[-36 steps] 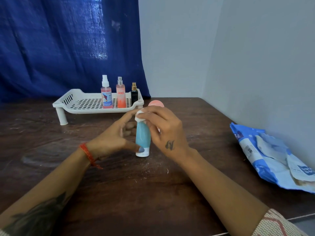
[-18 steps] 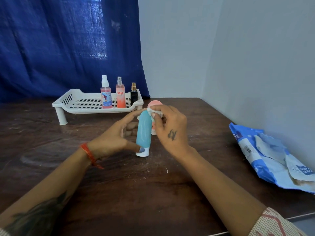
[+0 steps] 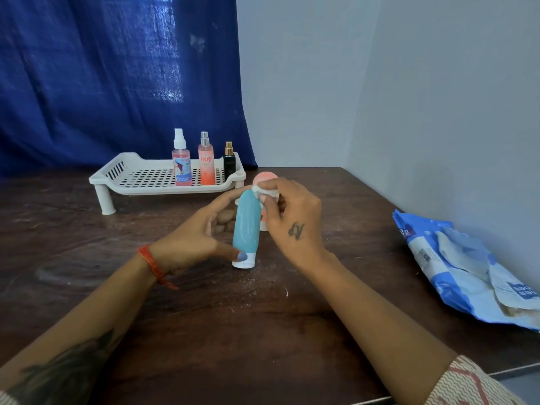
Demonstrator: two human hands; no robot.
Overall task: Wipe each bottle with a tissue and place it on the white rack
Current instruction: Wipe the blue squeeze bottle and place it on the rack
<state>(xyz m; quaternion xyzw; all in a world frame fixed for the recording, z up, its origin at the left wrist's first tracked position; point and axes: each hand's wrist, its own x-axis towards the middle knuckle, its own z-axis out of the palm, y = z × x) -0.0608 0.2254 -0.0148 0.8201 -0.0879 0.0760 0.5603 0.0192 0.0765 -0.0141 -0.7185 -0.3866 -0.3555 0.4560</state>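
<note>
A teal bottle (image 3: 246, 226) with a white cap at its base stands on the dark wooden table (image 3: 263, 317). My left hand (image 3: 195, 238) grips it from the left, thumb on the cap. My right hand (image 3: 292, 220) pinches a small white tissue (image 3: 263, 192) against the bottle's upper right side. Behind them a pink bottle (image 3: 264, 178) is mostly hidden. The white rack (image 3: 140, 179) at the back holds three bottles: a pink spray bottle (image 3: 181, 162), an orange-pink one (image 3: 206, 160) and a small black one (image 3: 229, 160).
A blue and white tissue pack (image 3: 461, 270) lies at the table's right edge by the grey wall. A blue curtain (image 3: 117, 83) hangs behind the rack. The table's near edge runs along the lower right.
My right hand has slid the tissue from the bottle's top to its upper right side, uncovering the teal body. The left hand keeps its grip and the bottle stays in place.
</note>
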